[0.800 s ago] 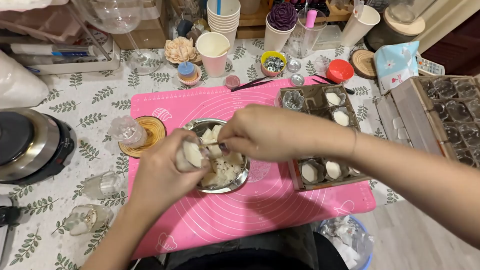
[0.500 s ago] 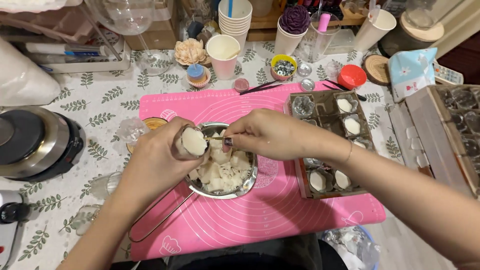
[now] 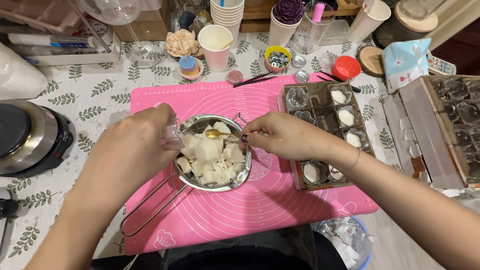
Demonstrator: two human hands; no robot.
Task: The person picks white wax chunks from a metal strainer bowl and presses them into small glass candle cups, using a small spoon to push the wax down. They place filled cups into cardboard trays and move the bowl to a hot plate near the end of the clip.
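Two bare hands work over a pink silicone mat (image 3: 280,210) spread on a leaf-patterned tablecloth (image 3: 95,95), the mat filling the middle of the view. At three o'clock from the mat's centre sits a brown divided tray (image 3: 325,120) with small clear cups, several holding white wax. At nine o'clock, off the mat, stands a round steel hotplate pot (image 3: 30,135). Near the centre rests a steel melting pan (image 3: 212,155) with a wire handle running out toward seven o'clock; the pan is heaped with white wax chunks (image 3: 210,152).

Left hand (image 3: 132,150) lies at nine o'clock of the pan, fingers curled closed around a small clear glass cup (image 3: 172,135) held tilted at the pan's rim. Right hand (image 3: 285,135) comes in from three o'clock, thumb and fingers pinched narrow on the handle of a small gold spoon (image 3: 220,133), whose bowl lies over the chunks at the pan's twelve o'clock edge.

At twelve o'clock beyond the mat stand a white paper cup (image 3: 216,45), a red lid (image 3: 346,67) and a little pink jar (image 3: 234,76).
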